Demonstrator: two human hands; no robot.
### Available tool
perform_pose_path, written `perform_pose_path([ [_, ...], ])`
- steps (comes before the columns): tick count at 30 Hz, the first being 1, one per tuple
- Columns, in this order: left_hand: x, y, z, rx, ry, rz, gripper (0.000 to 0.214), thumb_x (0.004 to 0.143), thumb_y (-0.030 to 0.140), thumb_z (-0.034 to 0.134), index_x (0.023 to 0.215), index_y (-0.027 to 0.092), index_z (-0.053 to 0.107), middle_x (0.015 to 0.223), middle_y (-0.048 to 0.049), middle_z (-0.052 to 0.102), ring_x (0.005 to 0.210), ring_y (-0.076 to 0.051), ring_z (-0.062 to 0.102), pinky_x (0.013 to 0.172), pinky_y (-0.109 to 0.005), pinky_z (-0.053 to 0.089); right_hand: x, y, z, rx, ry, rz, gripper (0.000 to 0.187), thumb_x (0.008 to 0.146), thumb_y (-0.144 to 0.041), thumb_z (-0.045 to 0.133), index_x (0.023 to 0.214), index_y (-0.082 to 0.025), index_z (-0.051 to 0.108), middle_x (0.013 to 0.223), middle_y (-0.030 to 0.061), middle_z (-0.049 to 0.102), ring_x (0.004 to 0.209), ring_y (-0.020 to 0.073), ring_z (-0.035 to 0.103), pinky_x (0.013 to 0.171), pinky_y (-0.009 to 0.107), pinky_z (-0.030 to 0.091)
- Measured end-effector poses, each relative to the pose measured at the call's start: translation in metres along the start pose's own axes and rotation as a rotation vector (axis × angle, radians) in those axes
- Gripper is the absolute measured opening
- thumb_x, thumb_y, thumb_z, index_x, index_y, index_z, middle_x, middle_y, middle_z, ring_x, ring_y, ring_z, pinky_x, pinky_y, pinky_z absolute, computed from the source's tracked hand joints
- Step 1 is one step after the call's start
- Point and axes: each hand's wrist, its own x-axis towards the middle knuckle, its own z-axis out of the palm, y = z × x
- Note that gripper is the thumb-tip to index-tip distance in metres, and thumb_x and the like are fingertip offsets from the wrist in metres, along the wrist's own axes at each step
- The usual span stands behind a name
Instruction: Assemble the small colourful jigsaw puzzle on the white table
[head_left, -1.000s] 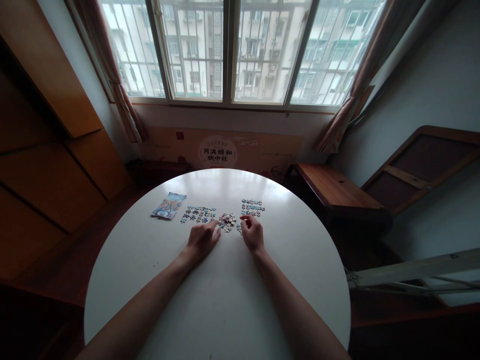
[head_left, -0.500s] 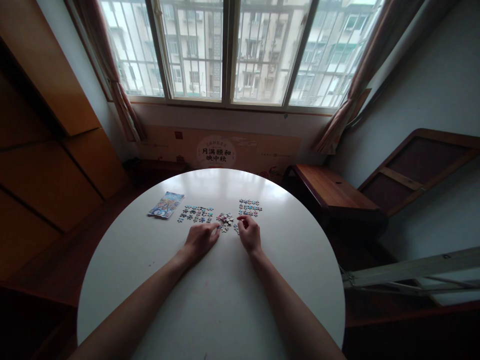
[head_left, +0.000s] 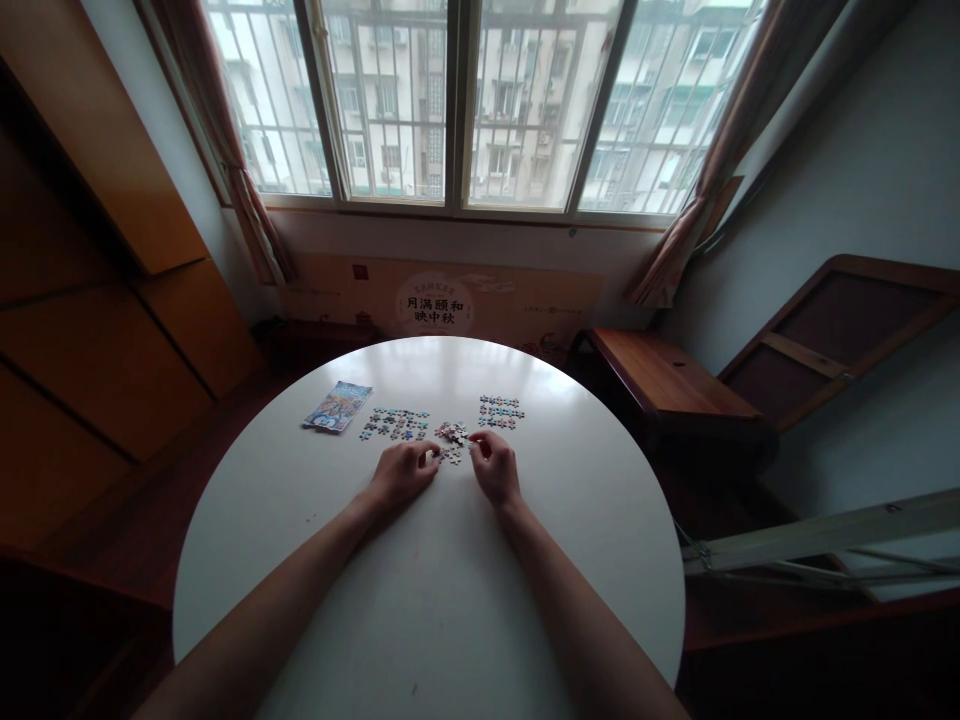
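Note:
A small heap of jigsaw puzzle pieces lies at the middle of the white round table, with a few loose pieces just below it. My left hand rests at the heap's left side, thumb and forefinger pinched on what looks like a puzzle piece, mostly hidden. On the other side, my right hand is closed too, its fingertips pinching a small puzzle piece at the heap's edge. Beyond the left hand, several pieces are spread in rows. A second group of rows sits past the right hand.
A colourful printed picture sheet lies at the left of the round table. Behind the table are a window and a printed panel below it. To the right stand a low wooden bench and a metal frame.
My right hand has shifted slightly left to the heap, its fingertips closing. The left hand stays nearly in place, its knuckles a little higher. The view has moved slightly.

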Motion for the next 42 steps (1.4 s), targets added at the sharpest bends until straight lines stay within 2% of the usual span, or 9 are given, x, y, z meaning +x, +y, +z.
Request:
perform_pose_path([
  [8, 0.001, -0.001, 0.002, -0.066, 0.003, -0.034, 0.028, 0.077, 0.041, 0.055, 0.096, 0.023, 0.067, 0.069, 0.0001, 0.063, 0.063, -0.014, 0.057, 0.058, -0.022, 0.036, -0.005, -0.005, 0.005, 0.089, -0.021, 0.004, 0.022, 0.078, -0.022, 0.043, 0.083, -0.015, 0.063, 0.063, 0.0016, 0.058, 0.056, 0.0135, 0.050, 0.057, 0.023, 0.039],
  [14, 0.003, -0.011, 0.004, -0.154, 0.025, -0.012, 0.023, 0.075, 0.038, 0.057, 0.089, 0.024, 0.068, 0.067, 0.0020, 0.062, 0.062, -0.013, 0.056, 0.058, -0.022, 0.037, -0.009, -0.008, 0.013, 0.031, -0.194, -0.063, 0.020, 0.077, -0.020, 0.048, 0.088, -0.016, 0.064, 0.064, 0.0006, 0.060, 0.054, 0.0112, 0.051, 0.058, 0.021, 0.039],
  [17, 0.005, -0.013, 0.005, -0.220, 0.018, 0.013, 0.021, 0.074, 0.036, 0.058, 0.086, 0.023, 0.069, 0.067, 0.0017, 0.061, 0.062, -0.012, 0.055, 0.059, -0.021, 0.039, -0.008, -0.009, 0.013, 0.016, -0.240, -0.071, 0.020, 0.078, -0.021, 0.049, 0.090, -0.017, 0.064, 0.066, 0.0011, 0.061, 0.057, 0.0117, 0.053, 0.059, 0.021, 0.040],
  [20, 0.007, -0.016, 0.006, -0.267, 0.085, 0.070, 0.025, 0.072, 0.031, 0.060, 0.094, 0.022, 0.067, 0.076, -0.0003, 0.061, 0.064, -0.012, 0.055, 0.064, -0.022, 0.042, -0.006, -0.009, 0.010, 0.015, -0.234, -0.065, 0.021, 0.082, -0.027, 0.047, 0.086, -0.016, 0.064, 0.063, 0.0011, 0.060, 0.055, 0.0115, 0.052, 0.057, 0.021, 0.038],
  [22, 0.008, -0.020, 0.007, -0.292, 0.098, 0.093, 0.025, 0.071, 0.035, 0.061, 0.090, 0.019, 0.067, 0.078, -0.0021, 0.059, 0.065, -0.013, 0.055, 0.064, -0.023, 0.043, -0.006, -0.008, 0.010, 0.014, -0.223, -0.060, 0.023, 0.083, -0.031, 0.046, 0.084, -0.015, 0.064, 0.060, 0.0008, 0.059, 0.053, 0.0112, 0.050, 0.054, 0.021, 0.036],
  [31, 0.015, -0.032, 0.003, -0.346, -0.030, 0.146, 0.025, 0.071, 0.038, 0.064, 0.080, 0.015, 0.065, 0.079, -0.0031, 0.054, 0.069, -0.014, 0.052, 0.067, -0.025, 0.044, -0.005, -0.004, 0.011, -0.002, -0.254, -0.078, 0.020, 0.082, -0.028, 0.048, 0.082, -0.016, 0.064, 0.058, -0.0003, 0.058, 0.053, 0.0111, 0.050, 0.054, 0.020, 0.035],
  [38, 0.013, -0.032, -0.002, -0.367, -0.039, 0.243, 0.024, 0.069, 0.038, 0.066, 0.077, 0.015, 0.063, 0.075, -0.0013, 0.055, 0.070, -0.014, 0.051, 0.065, -0.023, 0.041, -0.006, -0.005, 0.010, -0.014, -0.246, -0.070, 0.018, 0.080, -0.024, 0.049, 0.083, -0.016, 0.064, 0.061, 0.0007, 0.060, 0.056, 0.0122, 0.052, 0.057, 0.022, 0.038],
  [42, 0.011, -0.034, 0.000, -0.371, -0.045, 0.220, 0.023, 0.069, 0.036, 0.066, 0.080, 0.016, 0.062, 0.069, 0.0016, 0.057, 0.060, -0.011, 0.047, 0.056, -0.021, 0.037, -0.007, -0.005, 0.012, -0.019, -0.202, -0.129, 0.018, 0.081, -0.021, 0.048, 0.084, -0.016, 0.064, 0.069, 0.0027, 0.062, 0.061, 0.0130, 0.055, 0.061, 0.023, 0.040],
])
